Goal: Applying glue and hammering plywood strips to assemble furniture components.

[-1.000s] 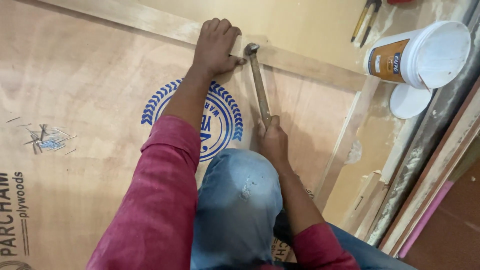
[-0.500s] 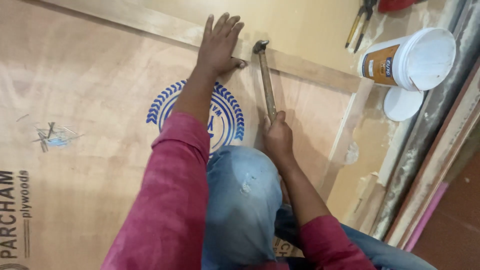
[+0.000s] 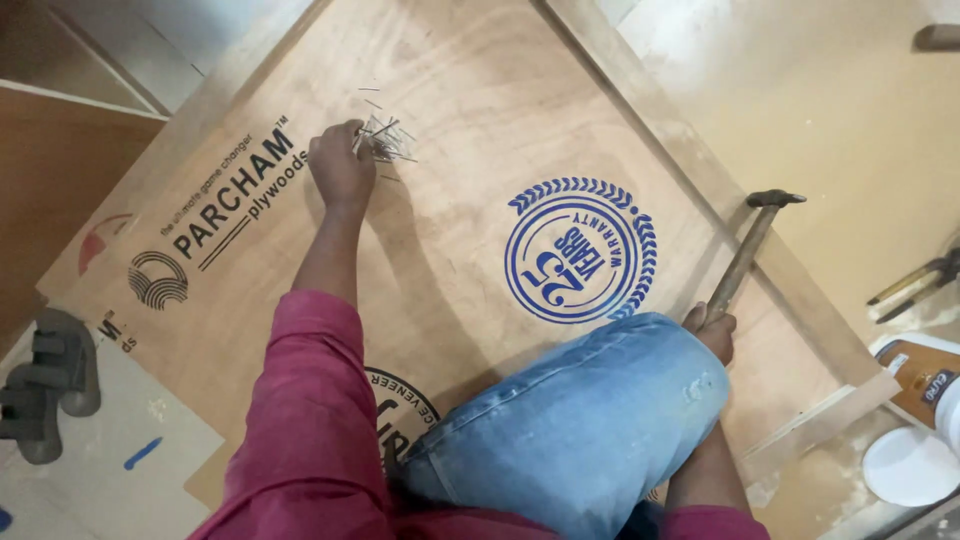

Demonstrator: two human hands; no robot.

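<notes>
Nails and hammer on plywood sheet (image 3: pixel 480 120)
Right hand (image 3: pixel 712 330), half hidden behind knee, grips hammer (image 3: pixel 750 250); left hand (image 3: pixel 340 165) fingers pinch scattered nails (image 3: pixel 388 140).

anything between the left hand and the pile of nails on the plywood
Nothing visible does. The left hand is already at the small heap of thin metal nails on the brown plywood sheet, its fingers touching the heap's edge, with only bare board around it.

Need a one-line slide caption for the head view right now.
Left hand reaches into a pile of nails on the plywood sheet; right hand holds a hammer.
</notes>
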